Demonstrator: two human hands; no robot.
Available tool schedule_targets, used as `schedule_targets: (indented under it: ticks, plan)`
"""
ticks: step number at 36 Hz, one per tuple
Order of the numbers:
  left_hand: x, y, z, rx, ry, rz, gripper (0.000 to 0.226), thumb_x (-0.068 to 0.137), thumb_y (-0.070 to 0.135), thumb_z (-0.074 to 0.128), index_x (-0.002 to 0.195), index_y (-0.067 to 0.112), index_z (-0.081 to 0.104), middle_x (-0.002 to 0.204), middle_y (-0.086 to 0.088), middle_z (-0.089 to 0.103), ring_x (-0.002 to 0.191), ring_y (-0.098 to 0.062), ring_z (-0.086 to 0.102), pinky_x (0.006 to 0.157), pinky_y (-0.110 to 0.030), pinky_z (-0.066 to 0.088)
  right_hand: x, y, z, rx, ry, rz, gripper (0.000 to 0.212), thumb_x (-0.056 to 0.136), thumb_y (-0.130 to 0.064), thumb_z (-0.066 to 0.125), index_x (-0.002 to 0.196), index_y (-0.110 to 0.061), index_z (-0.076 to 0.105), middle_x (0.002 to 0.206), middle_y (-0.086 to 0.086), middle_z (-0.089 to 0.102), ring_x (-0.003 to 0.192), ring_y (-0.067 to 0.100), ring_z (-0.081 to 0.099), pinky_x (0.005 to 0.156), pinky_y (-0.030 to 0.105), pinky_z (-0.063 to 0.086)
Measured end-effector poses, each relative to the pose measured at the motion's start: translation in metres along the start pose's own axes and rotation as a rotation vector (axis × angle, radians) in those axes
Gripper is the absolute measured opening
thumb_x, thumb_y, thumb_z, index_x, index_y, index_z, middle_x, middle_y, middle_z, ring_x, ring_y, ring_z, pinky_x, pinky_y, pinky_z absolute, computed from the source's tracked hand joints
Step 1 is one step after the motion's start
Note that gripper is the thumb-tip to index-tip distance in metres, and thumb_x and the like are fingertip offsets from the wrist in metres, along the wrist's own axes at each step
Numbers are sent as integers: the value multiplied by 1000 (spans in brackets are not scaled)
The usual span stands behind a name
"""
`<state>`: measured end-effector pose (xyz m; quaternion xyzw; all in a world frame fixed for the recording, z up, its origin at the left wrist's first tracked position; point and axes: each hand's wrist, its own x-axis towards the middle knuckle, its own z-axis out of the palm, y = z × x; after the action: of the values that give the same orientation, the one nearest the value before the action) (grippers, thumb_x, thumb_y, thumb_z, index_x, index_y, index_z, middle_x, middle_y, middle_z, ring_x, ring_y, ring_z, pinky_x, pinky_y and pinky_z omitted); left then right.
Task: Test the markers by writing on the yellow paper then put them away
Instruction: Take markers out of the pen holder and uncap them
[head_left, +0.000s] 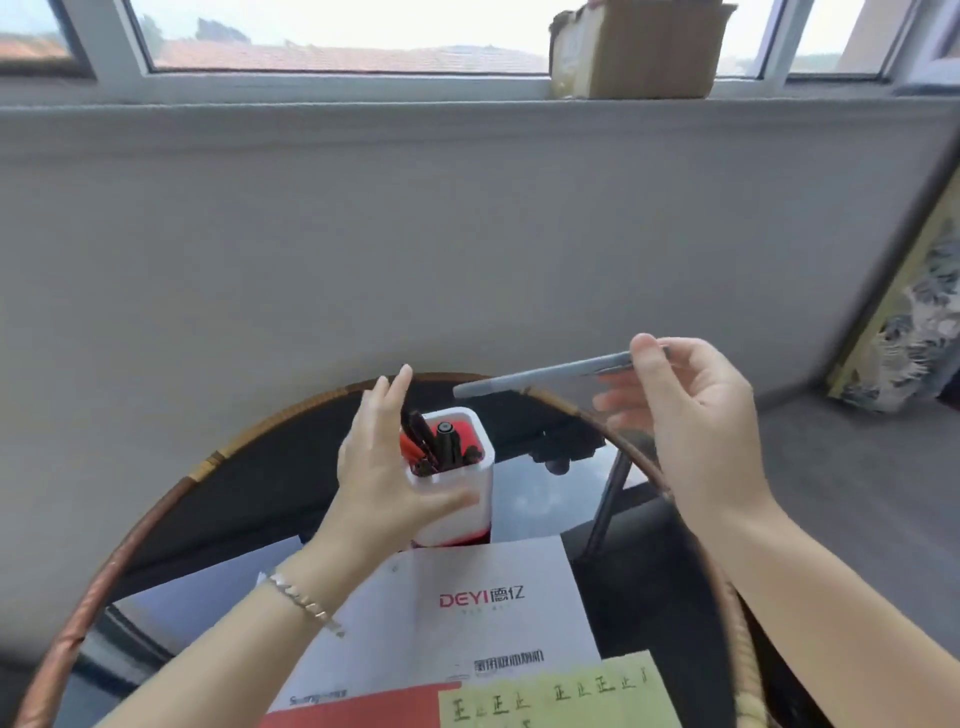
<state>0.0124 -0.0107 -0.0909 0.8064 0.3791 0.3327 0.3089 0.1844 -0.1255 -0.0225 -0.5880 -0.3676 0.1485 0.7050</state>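
Head view. Put-away step, by my reading. Right hand (696, 426) holds the grey marker (540, 375) level, fingers clamped on its far end, above and right of the white holder (480, 493). Left hand (379, 467) clasps the holder on the tabletop (249, 493), thumb across the front. Yellow paper (571, 701) lies nearest, already marked. Next move: tip the marker upright and find a gap among the stored markers (447, 441).

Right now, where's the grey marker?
Head view, right of centre: the right hand pinches the grey marker in the air, its tip pointing left over the white pen holder.
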Motion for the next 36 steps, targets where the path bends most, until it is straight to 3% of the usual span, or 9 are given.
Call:
schedule_targets:
  ticks: [4, 7, 9, 11, 13, 17, 28, 33, 36]
  plan:
    - [-30, 38, -5, 76, 74, 230, 93, 70, 48, 68, 134, 49, 0, 149, 20, -5, 139, -1, -10, 112, -35, 6, -21, -3, -20, 95, -26, 216, 19, 92, -28, 52, 81, -13, 57, 61, -1, 71, 56, 13, 67, 61, 33, 51]
    - [-47, 61, -4, 339, 88, 458, 62, 85, 42, 56, 138, 19, 35, 139, 3, 42, 127, -6, 30, 106, -25, 25, -41, -12, -32, 130, -67, 242, 18, 92, -25, 52, 81, -12, 58, 62, 2, 71, 56, 12, 67, 59, 27, 53]
    - [-57, 73, 0, 509, 67, 547, 45, 85, 35, 43, 120, 9, 56, 104, -1, 68, 91, -13, 60, 80, -20, 45, -53, -18, -37, 179, -84, 266, 19, 91, -26, 52, 81, -10, 59, 63, 2, 70, 55, 11, 67, 51, 19, 53]
    - [-67, 78, 5, 528, 65, 549, 36, 86, 27, 36, 102, 10, 63, 76, 3, 67, 60, -10, 61, 50, -19, 48, -63, -21, -40, 205, -91, 293, 22, 90, -29, 53, 80, -11, 58, 61, 0, 67, 53, 11, 65, 49, 17, 51]
    - [-75, 82, 10, 480, 41, 528, 29, 89, 24, 34, 94, 12, 60, 68, 5, 61, 53, -9, 55, 42, -20, 46, -71, -23, -41, 206, -154, 326, 24, 88, -33, 53, 77, -12, 56, 56, -1, 60, 49, 10, 56, 50, 18, 48]
    - [-90, 87, 18, 330, -36, 413, 28, 99, 26, 32, 98, 11, 55, 74, 0, 55, 63, -16, 51, 57, -28, 41, -84, -22, -35, 223, -368, 405, 16, 91, -24, 52, 86, -9, 57, 52, 0, 50, 44, 9, 44, 46, 18, 41]
    - [-91, 71, 7, 82, -204, 242, 15, 97, 37, 36, 91, 27, 45, 47, 8, 37, 43, -10, 32, 46, -24, 27, -91, -9, -9, 103, -375, 264, 21, 96, -19, 42, 81, -8, 52, 43, -8, 42, 42, 9, 39, 44, 15, 37]
    - [-87, 73, 8, -122, -223, -38, 20, 99, 14, 29, 110, 27, 39, 89, -4, 53, 74, -19, 52, 62, -25, 38, -56, 3, -29, 47, -129, 376, 26, 95, -28, 45, 80, -11, 55, 64, 1, 53, 61, 12, 53, 56, 20, 47]
    - [-83, 67, 12, -215, -216, -134, 32, 95, 4, 27, 109, 32, 33, 89, -2, 53, 72, -13, 47, 60, -20, 38, -32, 19, -53, -132, -186, 519, 28, 93, -31, 49, 83, -7, 60, 65, 4, 54, 53, 11, 52, 49, 16, 47]
